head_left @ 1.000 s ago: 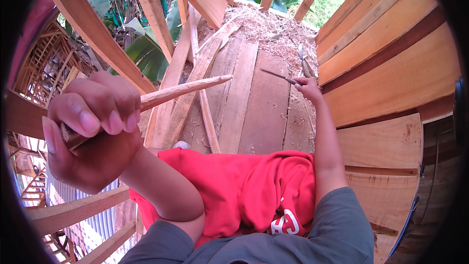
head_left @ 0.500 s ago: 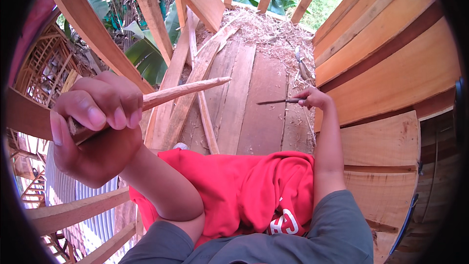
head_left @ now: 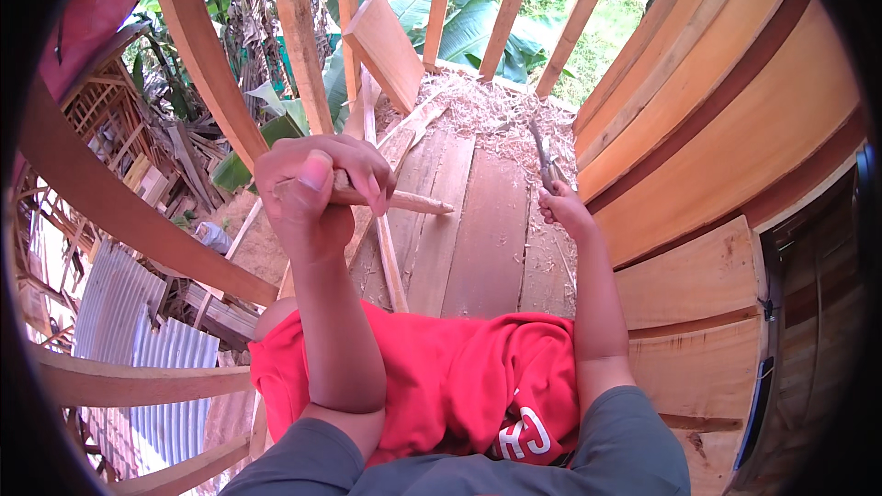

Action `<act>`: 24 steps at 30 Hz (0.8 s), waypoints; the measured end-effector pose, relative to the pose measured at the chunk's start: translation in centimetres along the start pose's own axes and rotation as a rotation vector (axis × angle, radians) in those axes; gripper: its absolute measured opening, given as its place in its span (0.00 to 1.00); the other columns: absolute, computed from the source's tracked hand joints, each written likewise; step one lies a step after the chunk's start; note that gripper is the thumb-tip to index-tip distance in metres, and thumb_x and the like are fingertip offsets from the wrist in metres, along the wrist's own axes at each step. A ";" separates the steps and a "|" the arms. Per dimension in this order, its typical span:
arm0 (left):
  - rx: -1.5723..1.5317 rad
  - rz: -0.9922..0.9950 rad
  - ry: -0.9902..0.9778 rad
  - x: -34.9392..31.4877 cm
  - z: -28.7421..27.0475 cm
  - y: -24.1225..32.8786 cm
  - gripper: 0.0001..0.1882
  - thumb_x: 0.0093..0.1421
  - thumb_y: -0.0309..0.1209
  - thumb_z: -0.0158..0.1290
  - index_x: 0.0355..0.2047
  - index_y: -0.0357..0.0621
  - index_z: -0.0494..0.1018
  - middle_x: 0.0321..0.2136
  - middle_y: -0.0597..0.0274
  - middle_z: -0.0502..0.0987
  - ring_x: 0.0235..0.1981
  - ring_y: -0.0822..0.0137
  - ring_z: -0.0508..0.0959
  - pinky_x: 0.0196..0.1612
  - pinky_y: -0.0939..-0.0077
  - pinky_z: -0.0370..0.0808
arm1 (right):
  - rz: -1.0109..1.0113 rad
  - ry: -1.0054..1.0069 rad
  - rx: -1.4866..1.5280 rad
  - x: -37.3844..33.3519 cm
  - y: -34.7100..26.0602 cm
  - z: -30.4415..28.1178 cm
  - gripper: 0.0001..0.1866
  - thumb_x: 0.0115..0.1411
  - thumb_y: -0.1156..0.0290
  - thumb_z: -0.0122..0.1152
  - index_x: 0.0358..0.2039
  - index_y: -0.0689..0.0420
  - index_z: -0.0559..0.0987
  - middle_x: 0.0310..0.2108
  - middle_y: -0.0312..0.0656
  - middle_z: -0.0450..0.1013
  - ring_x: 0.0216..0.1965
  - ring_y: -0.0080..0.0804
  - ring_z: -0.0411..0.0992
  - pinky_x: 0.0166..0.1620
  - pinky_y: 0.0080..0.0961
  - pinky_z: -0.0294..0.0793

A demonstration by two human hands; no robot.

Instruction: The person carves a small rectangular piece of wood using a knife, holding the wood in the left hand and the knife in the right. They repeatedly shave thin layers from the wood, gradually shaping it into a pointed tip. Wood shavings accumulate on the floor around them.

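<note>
My left hand [head_left: 323, 179] is raised at the left, its fingers wrapped round a whittled wooden stick [head_left: 413, 201]. The stick's tapered tip points right, over the floorboards; part of its length is hidden by the fingers. Lower and farther right, my right hand [head_left: 568, 209] is closed on the handle of a knife [head_left: 537, 145] with a dark, narrow blade. That blade points away from me, toward the wood shavings [head_left: 478, 106], and stands apart from the stick. A red cloth [head_left: 441, 358] with white print covers my lap.
Plank floor [head_left: 491, 239] stretches ahead of me. Loose boards [head_left: 390, 253] lie at its left, with a thick board [head_left: 386, 50] leaning against the slatted railing [head_left: 505, 14]. A plank wall [head_left: 707, 119] rises on the right. Corrugated metal sheets [head_left: 165, 358] lie below, beyond the left rail.
My left hand has moved right and away from me with the stick. The knife in my right hand has swung from pointing left to pointing away. The view has shifted slightly.
</note>
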State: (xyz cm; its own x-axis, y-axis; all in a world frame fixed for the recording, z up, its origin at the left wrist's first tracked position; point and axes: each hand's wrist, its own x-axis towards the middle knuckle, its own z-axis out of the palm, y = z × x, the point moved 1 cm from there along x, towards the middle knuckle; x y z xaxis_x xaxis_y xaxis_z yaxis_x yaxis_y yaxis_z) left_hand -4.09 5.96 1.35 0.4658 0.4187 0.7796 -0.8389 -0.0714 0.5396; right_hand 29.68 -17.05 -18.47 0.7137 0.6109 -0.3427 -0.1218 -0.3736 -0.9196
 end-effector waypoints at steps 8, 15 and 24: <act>0.024 -0.060 -0.069 -0.2 2.2 -0.6 0.28 0.59 0.46 0.49 0.14 0.31 0.73 0.12 0.55 0.73 0.15 0.66 0.73 0.21 0.74 0.71 | -0.136 -0.355 -0.236 -6.8 -6.7 8.4 0.13 0.70 0.58 0.44 0.34 0.53 0.67 0.18 0.28 0.58 0.14 0.15 0.53 0.17 0.16 0.54; -0.022 -0.131 -0.121 -0.6 2.0 -0.2 0.27 0.57 0.46 0.50 0.15 0.31 0.73 0.12 0.57 0.72 0.17 0.66 0.73 0.25 0.73 0.71 | 0.097 -0.434 -0.238 -11.7 -8.2 15.5 0.22 0.72 0.52 0.31 0.27 0.52 0.66 0.16 0.30 0.58 0.13 0.20 0.56 0.16 0.20 0.57; -0.063 -0.201 -0.221 -0.5 1.9 0.3 0.22 0.59 0.40 0.45 0.18 0.32 0.72 0.14 0.59 0.71 0.18 0.68 0.71 0.26 0.75 0.68 | 0.033 -0.346 -0.257 -13.9 -10.7 16.7 0.19 0.65 0.55 0.37 0.22 0.53 0.65 0.15 0.33 0.59 0.12 0.23 0.57 0.15 0.26 0.57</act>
State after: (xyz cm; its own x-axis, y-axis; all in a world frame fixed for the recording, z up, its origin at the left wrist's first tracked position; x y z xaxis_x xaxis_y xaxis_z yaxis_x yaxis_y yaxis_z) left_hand -4.09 4.00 1.71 0.6686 0.2114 0.7130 -0.7362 0.0525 0.6748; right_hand 9.53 -9.88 -7.05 0.4339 0.7775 -0.4552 0.0668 -0.5316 -0.8444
